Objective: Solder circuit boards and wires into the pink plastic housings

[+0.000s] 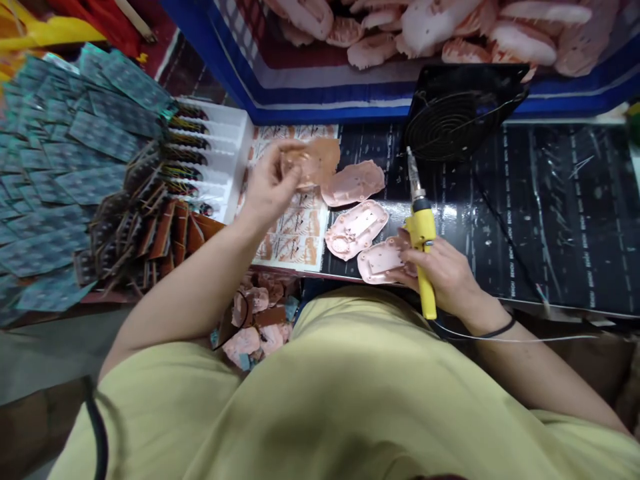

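Observation:
My left hand (pixel 274 183) is closed around a tan, slightly see-through sheet-like piece (pixel 326 159), above a white sheet printed with brown patterns (pixel 306 243). My right hand (pixel 445 270) grips a yellow soldering iron (pixel 424 233), its metal tip pointing away from me. The fingers of that hand also touch a pink plastic shell (pixel 377 261) at the table's near edge. Two more pink shells lie beyond it: one with its hollow inside up (pixel 357 230), and another (pixel 354 182) close to the tan piece.
A blue crate (pixel 320 113) of pink shells stands at the back, with a black fan (pixel 465 113) before it. On the left are stacked green circuit boards (pixel 105 127) and a white foam tray (pixel 225 153) with wired parts. A dark cable (pixel 510 233) crosses the table (pixel 565 220).

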Tool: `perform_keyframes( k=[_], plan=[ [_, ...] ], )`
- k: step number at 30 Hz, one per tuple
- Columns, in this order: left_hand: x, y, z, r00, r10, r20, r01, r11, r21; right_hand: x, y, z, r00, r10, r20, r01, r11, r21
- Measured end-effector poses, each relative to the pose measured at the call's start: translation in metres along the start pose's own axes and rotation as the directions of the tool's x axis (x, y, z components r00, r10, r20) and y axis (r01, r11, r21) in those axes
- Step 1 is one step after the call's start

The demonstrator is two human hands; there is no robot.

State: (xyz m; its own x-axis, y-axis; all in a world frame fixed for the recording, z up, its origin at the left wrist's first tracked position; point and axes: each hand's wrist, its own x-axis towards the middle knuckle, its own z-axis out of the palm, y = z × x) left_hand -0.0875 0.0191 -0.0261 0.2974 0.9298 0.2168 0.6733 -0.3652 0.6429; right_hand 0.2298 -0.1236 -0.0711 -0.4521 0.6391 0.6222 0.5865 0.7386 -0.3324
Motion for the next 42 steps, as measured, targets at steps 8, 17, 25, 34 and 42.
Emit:
perform_keyframes(
  k=[8,17,25,34,42],
  plan=[
    [0.057,-0.040,-0.011,0.956,-0.288,0.056,0.291,0.911,-0.292,-0.009,0.012,-0.006,0.997,0.037,-0.066,-0.047,0.985,-0.166],
    [0.065,-0.013,0.019,0.957,-0.289,0.008,0.272,0.909,0.316,-0.016,0.013,0.000,0.994,0.074,-0.085,-0.091,0.970,-0.226],
    [-0.038,0.075,0.000,0.816,0.060,0.575,-0.393,0.787,0.476,-0.018,0.012,-0.008,0.986,0.154,-0.071,-0.168,0.937,-0.306],
    [-0.079,0.095,0.011,0.592,0.456,0.664,-0.664,0.743,0.082,-0.042,0.026,-0.035,0.982,0.180,-0.055,-0.188,0.925,-0.330],
    [-0.035,0.069,0.065,0.758,0.412,0.505,-0.605,0.735,0.307,-0.062,0.025,-0.059,0.976,0.164,-0.142,-0.197,0.945,-0.261]
  ],
)
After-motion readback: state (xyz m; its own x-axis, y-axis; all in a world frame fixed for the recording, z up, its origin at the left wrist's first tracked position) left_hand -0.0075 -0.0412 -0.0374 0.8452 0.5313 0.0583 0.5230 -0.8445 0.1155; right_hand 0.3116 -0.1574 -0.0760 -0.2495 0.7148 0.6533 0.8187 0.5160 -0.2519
